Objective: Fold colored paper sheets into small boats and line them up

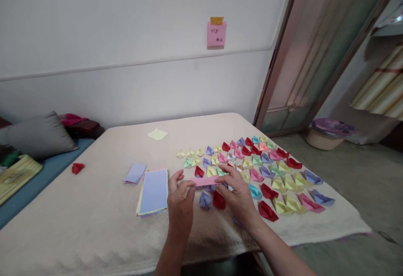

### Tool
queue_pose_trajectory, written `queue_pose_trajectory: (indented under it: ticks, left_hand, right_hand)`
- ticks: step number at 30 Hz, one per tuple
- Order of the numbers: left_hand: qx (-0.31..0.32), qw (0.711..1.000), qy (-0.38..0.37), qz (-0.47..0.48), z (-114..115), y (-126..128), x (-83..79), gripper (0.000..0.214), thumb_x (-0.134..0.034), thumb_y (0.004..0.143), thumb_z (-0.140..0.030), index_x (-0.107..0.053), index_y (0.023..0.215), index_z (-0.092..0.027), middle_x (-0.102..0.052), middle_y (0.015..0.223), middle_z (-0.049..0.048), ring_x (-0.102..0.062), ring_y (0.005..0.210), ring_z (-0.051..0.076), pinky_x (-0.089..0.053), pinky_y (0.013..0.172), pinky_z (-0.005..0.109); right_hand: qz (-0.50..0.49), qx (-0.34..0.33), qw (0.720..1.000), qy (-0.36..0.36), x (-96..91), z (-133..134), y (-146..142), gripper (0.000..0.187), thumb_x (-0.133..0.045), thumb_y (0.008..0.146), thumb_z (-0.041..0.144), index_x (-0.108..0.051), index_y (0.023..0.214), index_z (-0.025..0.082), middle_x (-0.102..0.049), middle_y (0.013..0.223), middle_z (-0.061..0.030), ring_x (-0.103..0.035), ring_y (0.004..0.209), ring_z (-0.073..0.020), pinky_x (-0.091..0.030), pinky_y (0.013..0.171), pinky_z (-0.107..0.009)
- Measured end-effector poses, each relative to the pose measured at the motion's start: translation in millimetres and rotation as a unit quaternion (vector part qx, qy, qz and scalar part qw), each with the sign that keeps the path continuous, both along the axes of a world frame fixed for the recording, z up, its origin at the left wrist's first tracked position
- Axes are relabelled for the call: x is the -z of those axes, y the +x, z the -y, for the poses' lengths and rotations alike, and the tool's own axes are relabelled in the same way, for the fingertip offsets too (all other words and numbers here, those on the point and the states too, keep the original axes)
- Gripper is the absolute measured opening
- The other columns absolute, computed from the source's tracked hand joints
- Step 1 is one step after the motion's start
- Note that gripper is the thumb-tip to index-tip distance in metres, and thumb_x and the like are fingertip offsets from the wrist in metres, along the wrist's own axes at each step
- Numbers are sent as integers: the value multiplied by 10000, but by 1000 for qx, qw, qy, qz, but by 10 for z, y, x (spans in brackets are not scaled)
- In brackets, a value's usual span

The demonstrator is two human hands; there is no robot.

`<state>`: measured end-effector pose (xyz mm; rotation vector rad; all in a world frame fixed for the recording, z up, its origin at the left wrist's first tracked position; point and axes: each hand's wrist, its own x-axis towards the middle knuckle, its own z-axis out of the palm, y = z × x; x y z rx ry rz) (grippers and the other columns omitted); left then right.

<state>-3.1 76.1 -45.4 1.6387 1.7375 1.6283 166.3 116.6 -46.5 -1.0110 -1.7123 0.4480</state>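
Observation:
A narrow folded strip of pink paper (205,181) is stretched level between my two hands above the table. My left hand (181,196) pinches its left end between thumb and fingers. At the right end, my right hand (234,190) grips it the same way. Below and beyond the strip stand many small folded paper boats, among them a purple boat (205,200) and a red boat (219,200) just under my hands. A stack of purple-topped paper sheets (154,192) lies left of my left hand.
A smaller purple paper pile (135,173) and a pale yellow sheet (158,134) lie on the cloth-covered table (94,208). Rows of paper boats (292,203) cover its right side. A red folded paper (77,168) sits far left. A lined bin (330,133) stands on the floor.

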Motion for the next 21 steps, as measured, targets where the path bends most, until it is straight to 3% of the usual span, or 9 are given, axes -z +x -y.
queue_pose_trajectory:
  ticks: [2,4,7,10,13,16,18,21]
  left_hand:
    - [-30,999,5,30,-7,14,-6,141,-552,806,-271,-686,823,-228,-468,1245,58,-463,1134,235,-367,974,374]
    - [-79,990,3,119,-3,48,-5,214,-593,781,-316,-650,968,-228,-485,1223,68,-501,1077,221,-414,912,347]
    - [-92,946,-32,310,51,155,-10,288,-580,791,-398,-596,990,-191,-589,951,45,-571,830,162,-466,752,291]
    - [31,900,-91,426,150,299,-66,365,-494,831,-472,-606,714,-144,-605,705,29,-551,621,130,-454,625,265]
    - [173,839,-171,486,213,397,-156,454,-468,834,-505,-647,696,-112,-646,703,69,-581,623,144,-445,604,261]
    - [205,791,-180,548,195,400,-201,379,-556,785,-482,-656,736,-120,-642,704,53,-590,654,142,-451,616,253]
    - [185,791,-142,565,158,361,-195,266,-627,748,-406,-632,715,-142,-618,686,16,-564,639,121,-454,619,245]
    - [156,818,-102,545,114,280,-179,191,-639,745,-323,-579,662,-161,-564,655,-25,-524,624,105,-455,618,233]
  right_hand:
    - [-4,12,999,48,-4,34,-1,143,-528,835,164,-662,834,215,-600,1141,-95,-574,1052,-226,-472,899,-403]
    - [0,29,993,112,9,68,-3,168,-511,850,145,-652,902,219,-624,1104,-102,-602,1019,-214,-503,879,-392]
    - [31,47,976,211,67,109,-4,260,-516,837,96,-633,1025,232,-642,1100,-103,-610,1036,-215,-531,860,-375]
    - [68,41,960,269,136,133,0,361,-522,826,64,-597,1130,243,-641,1121,-99,-615,1043,-213,-548,845,-351]
    - [104,37,948,299,180,150,6,436,-529,827,57,-539,1221,243,-630,1135,-105,-614,1043,-212,-551,845,-345]
    - [133,25,940,313,200,163,-4,462,-539,824,56,-517,1249,236,-625,1129,-111,-605,1047,-215,-546,853,-349]
    - [146,14,939,310,198,166,-29,451,-549,813,47,-536,1227,226,-619,1125,-113,-596,1054,-216,-537,863,-351]
    - [132,15,949,286,160,157,-84,427,-551,788,22,-585,1151,245,-588,1153,-103,-561,1090,-223,-513,883,-379]
